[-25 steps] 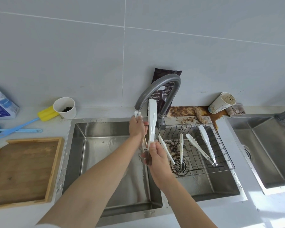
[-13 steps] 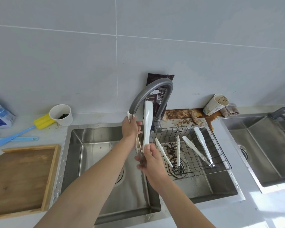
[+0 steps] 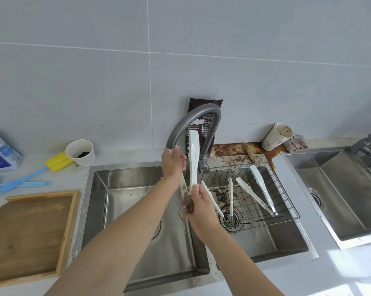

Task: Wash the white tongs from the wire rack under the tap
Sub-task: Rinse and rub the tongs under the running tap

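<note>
A pair of white tongs (image 3: 194, 159) stands upright and spread open under the grey curved tap (image 3: 196, 116), above the divider between the two basins. My right hand (image 3: 198, 202) grips its lower, hinged end, which looks dark and dirty. My left hand (image 3: 172, 162) is wrapped round the tongs' left arm just beneath the spout, where water runs down. The black wire rack (image 3: 284, 202) sits in the right basin and carries several more white tongs (image 3: 262, 189), with brown grounds scattered among them.
A wooden tray (image 3: 30, 231) lies left of the sink. A paper cup (image 3: 80, 152) and a yellow-and-blue brush (image 3: 30, 176) are at the back left. A stained cup (image 3: 277, 136) and cloth (image 3: 296, 144) stand at the back right. A second sink (image 3: 340, 189) is far right.
Both hands keep hold of the same tongs under the spout. The view has shifted slightly; the left hand sits a little closer to the upright arm.
</note>
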Available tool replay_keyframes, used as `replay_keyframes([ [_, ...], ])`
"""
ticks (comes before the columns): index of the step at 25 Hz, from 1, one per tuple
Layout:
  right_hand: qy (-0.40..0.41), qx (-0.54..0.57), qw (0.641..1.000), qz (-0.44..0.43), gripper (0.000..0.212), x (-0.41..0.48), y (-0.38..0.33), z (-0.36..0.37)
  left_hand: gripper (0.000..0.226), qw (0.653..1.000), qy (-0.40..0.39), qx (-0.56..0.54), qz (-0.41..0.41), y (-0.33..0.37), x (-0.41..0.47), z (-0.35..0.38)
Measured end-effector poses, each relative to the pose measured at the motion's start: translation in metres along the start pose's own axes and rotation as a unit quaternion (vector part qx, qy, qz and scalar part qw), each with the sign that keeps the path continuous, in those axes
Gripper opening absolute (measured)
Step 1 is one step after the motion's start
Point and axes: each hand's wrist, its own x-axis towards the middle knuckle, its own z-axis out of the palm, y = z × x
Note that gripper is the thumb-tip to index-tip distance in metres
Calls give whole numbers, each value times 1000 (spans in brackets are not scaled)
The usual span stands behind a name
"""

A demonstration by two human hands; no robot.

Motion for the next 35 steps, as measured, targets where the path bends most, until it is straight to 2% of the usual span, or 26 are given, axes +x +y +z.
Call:
replay_keyframes([
  [3, 19, 11, 1000, -21, 28, 6, -13, 3, 24, 996, -22, 76, 34, -17, -21, 11],
  [6, 6, 13, 1000, -12, 29, -2, -4, -1, 27, 999, -41, 7, -10, -19, -21, 4],
  [10, -6, 26, 1000, 9, 31, -1, 7, 2, 24, 999, 9, -37, -19, -2, -3, -10],
  [14, -1, 34, 999, -16, 31, 13, -8, 9, 28, 999, -27, 35, 23, -12, -25, -9],
  [16, -8, 46, 999, -14, 31, 11, -6, 9, 27, 999, -51, 8, 9, -13, -26, -11],
  [21, -17, 39, 999, -4, 30, 0, 7, 6, 18, 998, 3, -49, -28, 12, -8, -14],
  [25, -5, 63, 998, -18, 33, 6, -9, 5, 21, 999, -20, -18, 17, 1, -25, -2],
  [28, -6, 56, 998, -9, 33, 1, -3, 0, 24, 1000, -21, -19, 1, -5, -28, -1],
  [31, -8, 54, 998, 8, 32, -6, 11, -3, 19, 998, 12, -51, -20, 8, -13, -9],
  [35, -6, 63, 998, -13, 33, -2, -6, 4, 16, 999, -5, -28, 22, 7, -18, -4],
])
